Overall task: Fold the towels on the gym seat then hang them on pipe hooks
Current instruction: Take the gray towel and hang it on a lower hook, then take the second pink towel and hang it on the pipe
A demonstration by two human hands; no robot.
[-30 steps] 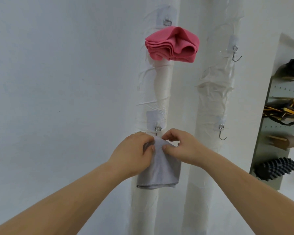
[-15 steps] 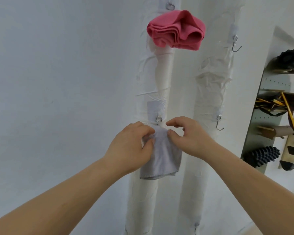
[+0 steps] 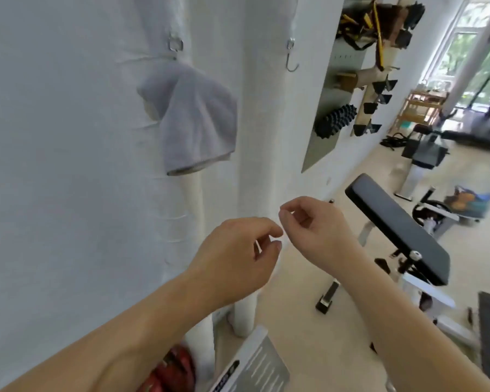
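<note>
Two bare hands hang in mid-air, low in front of the pipes, and neither one has anything in it. The left hand [image 3: 238, 250] shows its back to the camera, fingers [image 3: 266, 226] loosely curled, thumb tip close to the forefinger with nothing between them. The right hand [image 3: 314, 227], just beside it and a touch higher, is curled the same easy way, forefinger bent toward the thumb, gripping nothing. The fingertips of the two hands almost meet. Up and to the left, well apart from both hands, the grey towel [image 3: 198, 120] hangs against the left pipe [image 3: 194, 199], gathered at its top just under a metal hook [image 3: 176, 45] and spreading wider as it drops, its hem loose at the bottom. On the right pipe [image 3: 259, 137] a second hook [image 3: 292, 58] shows its open curve. Off to the right, the black padded gym seat [image 3: 393, 224] stands tilted on the pale floor [image 3: 309, 349], well away from the towel. On the wall beyond, a grey panel [image 3: 323, 137] carries a black knobbly roller [image 3: 335, 121]. Something red [image 3: 176, 369] sits at the bottom edge by the left pipe; what it is cannot be told.
</note>
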